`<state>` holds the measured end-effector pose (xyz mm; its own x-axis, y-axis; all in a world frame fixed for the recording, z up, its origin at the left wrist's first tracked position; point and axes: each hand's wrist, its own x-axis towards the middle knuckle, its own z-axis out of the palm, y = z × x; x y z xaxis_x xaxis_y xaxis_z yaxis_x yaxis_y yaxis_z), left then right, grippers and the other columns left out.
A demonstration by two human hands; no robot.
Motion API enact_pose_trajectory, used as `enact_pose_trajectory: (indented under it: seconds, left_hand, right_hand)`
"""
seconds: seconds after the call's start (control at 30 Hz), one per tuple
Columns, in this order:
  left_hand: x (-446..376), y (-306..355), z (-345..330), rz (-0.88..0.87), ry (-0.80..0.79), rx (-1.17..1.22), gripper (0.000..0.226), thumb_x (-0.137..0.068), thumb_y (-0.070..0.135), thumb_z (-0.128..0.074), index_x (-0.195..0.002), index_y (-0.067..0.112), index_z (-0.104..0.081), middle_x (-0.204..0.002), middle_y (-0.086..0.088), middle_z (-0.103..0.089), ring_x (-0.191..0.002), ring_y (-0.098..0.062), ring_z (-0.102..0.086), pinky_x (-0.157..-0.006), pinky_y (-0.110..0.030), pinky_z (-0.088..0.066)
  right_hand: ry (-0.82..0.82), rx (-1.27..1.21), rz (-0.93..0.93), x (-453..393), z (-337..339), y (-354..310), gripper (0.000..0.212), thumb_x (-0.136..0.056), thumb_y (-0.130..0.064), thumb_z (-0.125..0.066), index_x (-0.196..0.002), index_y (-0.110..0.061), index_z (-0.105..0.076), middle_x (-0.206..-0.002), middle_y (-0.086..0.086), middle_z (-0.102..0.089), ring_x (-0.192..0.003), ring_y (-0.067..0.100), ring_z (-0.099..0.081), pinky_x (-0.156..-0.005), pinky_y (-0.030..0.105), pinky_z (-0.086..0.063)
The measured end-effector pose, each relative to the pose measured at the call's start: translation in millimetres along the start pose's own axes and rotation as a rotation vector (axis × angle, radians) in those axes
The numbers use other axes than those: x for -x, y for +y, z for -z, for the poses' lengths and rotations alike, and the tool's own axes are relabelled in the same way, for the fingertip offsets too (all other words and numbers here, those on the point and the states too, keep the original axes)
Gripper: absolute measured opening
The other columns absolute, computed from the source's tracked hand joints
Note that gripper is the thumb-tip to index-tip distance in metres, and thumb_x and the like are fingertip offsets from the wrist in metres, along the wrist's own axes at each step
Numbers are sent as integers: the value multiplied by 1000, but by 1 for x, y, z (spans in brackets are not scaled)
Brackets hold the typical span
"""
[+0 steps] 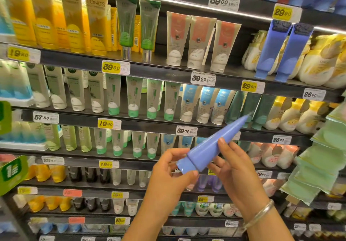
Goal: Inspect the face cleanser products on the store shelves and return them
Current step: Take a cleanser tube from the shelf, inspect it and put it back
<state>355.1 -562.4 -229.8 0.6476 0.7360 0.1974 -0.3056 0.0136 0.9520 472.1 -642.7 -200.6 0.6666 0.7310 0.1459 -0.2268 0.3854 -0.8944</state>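
- Both hands are raised in front of the shelves, and a blue cleanser tube (211, 147) is held between them, clear of every shelf, cap end low and to the left, crimped end up and to the right.
- By the left hand (172, 171) the cap end is pinched, thumb under the cap and fingers curled above it, so the tube can be steadied or turned.
- Around the tube's body the right hand (236, 166) is wrapped from behind, thumb laid along the near face and fingers curled at the back; a silver bangle (260, 214) is worn on that wrist.
- That tilt is judged to suit reading: the broad face is presented to the eyes, and inspection looks under way, not yet the return.
- Two matching blue tubes (280, 51) are stood cap-down near the right end of the upper shelf, beneath a yellow price tag (282, 12); that row is judged to be the home spot.
- An upward reach to that shelf edge would be needed for the return.
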Motion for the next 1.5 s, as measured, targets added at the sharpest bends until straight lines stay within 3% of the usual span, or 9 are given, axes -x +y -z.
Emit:
enact_pose_trajectory:
  seconds: [0.27, 0.47, 0.7, 0.8, 0.97, 1.1, 1.23, 1.37, 1.5]
  left_hand:
    - [4, 7, 2, -252, -16, -327, 54, -73, -14, -63, -98, 33, -58, -108, 6, -51, -96, 3, -55, -82, -15, -49]
    - [4, 6, 3, -298, -29, -362, 57, -71, -14, -65, -98, 35, -58, -110, 7, -52, -97, 6, -54, -78, -7, -45]
    - [3, 8, 3, -269, -65, -334, 58, -71, -12, -65, -98, 40, -59, -106, 19, -52, -100, 2, -54, -79, -12, -47]
    - [4, 10, 1, -221, -72, -259, 55, -72, -13, -65, -97, 36, -62, -106, 21, -53, -98, 3, -56, -75, -11, -48]
    - [1, 11, 0, -24, -47, -42, 47, -72, -12, -68, -102, 23, -66, -100, 7, -70, -85, -3, -64, -63, -14, -49]
    - [-6, 16, 0, 155, -110, 223, 43, -69, -8, -74, -105, 12, -65, -99, -6, -69, -72, -14, -67, -56, -23, -52]
    - [-18, 24, -4, 278, -211, 447, 42, -61, 2, -77, -100, 3, -63, -90, -15, -71, -71, -23, -69, -62, -33, -57]
    - [-35, 34, -17, 329, -250, 476, 27, -58, 5, -76, -83, 5, -67, -84, -20, -70, -67, -25, -68, -62, -35, -58]
    - [-55, 44, -37, 356, -301, 476, 39, -56, 10, -79, -88, 4, -59, -77, -14, -71, -64, -21, -68, -60, -31, -57]
  right_hand:
    - [16, -138, -62, 0, 4, 3, 28, -73, -13, -57, -99, -4, -57, -92, 15, -67, -93, 33, -64, -78, 44, -54]
    - [19, -188, -53, 3, 3, 0, 22, -71, -9, -54, -92, -6, -56, -84, 13, -63, -82, 28, -62, -71, 41, -54]
    - [25, -176, -23, 7, 3, -4, 19, -71, -8, -55, -90, -6, -56, -85, 12, -64, -81, 26, -62, -73, 40, -53]
    - [-25, -126, 6, 9, 4, -8, 17, -75, -12, -54, -90, -10, -60, -87, 9, -69, -80, 22, -67, -66, 33, -55]
    - [-80, -149, -8, 7, 5, -12, 38, -77, -13, -55, -114, -8, -57, -109, 13, -63, -102, 31, -61, -80, 37, -54]
    - [-63, -135, 40, 1, 0, -14, 41, -73, -7, -60, -114, -13, -59, -95, 7, -70, -85, 21, -69, -66, 29, -57]
    - [-21, -58, 67, -9, -3, -22, 45, -70, -9, -65, -113, -17, -59, -98, 8, -72, -86, 21, -70, -62, 28, -56]
    - [57, -2, 104, -22, -2, -36, 49, -69, -14, -67, -116, -13, -56, -96, 5, -73, -85, 20, -70, -61, 26, -56]
    - [91, 2, 134, -35, 5, -55, 44, -68, -16, -66, -111, -11, -56, -91, 4, -75, -77, 19, -72, -58, 24, -56]
